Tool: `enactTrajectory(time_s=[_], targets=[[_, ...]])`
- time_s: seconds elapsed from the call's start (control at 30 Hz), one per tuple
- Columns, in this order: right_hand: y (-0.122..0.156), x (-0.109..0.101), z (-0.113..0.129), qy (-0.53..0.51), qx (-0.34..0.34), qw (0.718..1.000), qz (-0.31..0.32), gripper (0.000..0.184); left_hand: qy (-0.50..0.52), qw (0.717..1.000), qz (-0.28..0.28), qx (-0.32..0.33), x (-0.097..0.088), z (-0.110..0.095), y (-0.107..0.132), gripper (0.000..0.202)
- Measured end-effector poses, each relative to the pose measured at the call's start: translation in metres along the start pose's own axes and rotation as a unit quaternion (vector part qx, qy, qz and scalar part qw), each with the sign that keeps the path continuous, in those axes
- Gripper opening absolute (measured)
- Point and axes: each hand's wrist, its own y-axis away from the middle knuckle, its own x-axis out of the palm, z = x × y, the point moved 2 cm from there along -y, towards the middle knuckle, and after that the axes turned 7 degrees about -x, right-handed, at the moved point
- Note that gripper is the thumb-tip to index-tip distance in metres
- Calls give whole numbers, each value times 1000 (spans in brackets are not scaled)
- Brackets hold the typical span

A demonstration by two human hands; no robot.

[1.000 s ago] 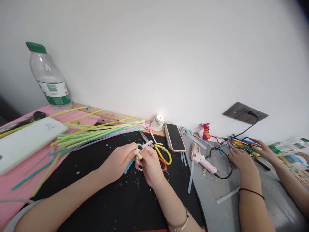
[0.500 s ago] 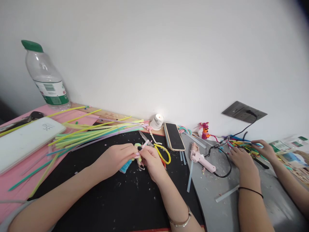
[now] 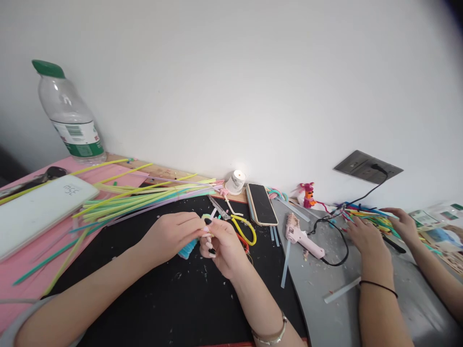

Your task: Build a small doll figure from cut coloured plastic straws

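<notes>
My left hand [image 3: 177, 236] and my right hand [image 3: 226, 246] meet above the black mat [image 3: 162, 299], fingertips pinched together. Between them is a small pipe cleaner piece, mostly hidden by the fingers; a pale lilac end [image 3: 213, 212] sticks out above. Under my left fingers a fluffy blue piece [image 3: 188, 249] shows; whether it joins what I hold, I cannot tell. Just beyond my right hand lie scissors [image 3: 243, 230] with yellow handles, blades pointing away to the left.
Loose pipe cleaners [image 3: 123, 205] spread at the left, beside a white power bank [image 3: 43, 212] and a bottle [image 3: 72, 115]. A paper cup [image 3: 236, 182], a phone [image 3: 263, 205] and a corded glue gun [image 3: 302, 238] stand further right. Another person's hands [image 3: 369, 238] work at the far right.
My right hand has turned, its lower fingers now curled into view, and the lilac end has dropped lower behind the fingers. My left hand stays nearly in place.
</notes>
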Motion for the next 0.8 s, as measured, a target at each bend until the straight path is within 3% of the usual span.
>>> enactTrajectory(time_s=[0.07,0.17,0.27,0.33,0.57,0.8], targets=[[-1,-2,2,106,-89,990,-16,31,48,997,25,-53,0,-2,-2,26],[2,-3,7,302,-207,931,-17,34,115,982,57,-136,1,-4,-4,27],[4,-3,11,388,-245,888,0,33,146,973,66,-166,2,-4,-3,32],[4,-5,13,379,-225,897,23,35,151,972,74,-167,2,-2,-3,31],[-2,-17,12,229,-46,967,104,41,111,985,97,-90,2,1,-1,25],[-2,-17,7,115,28,987,109,39,88,991,74,-66,1,-3,1,23]])
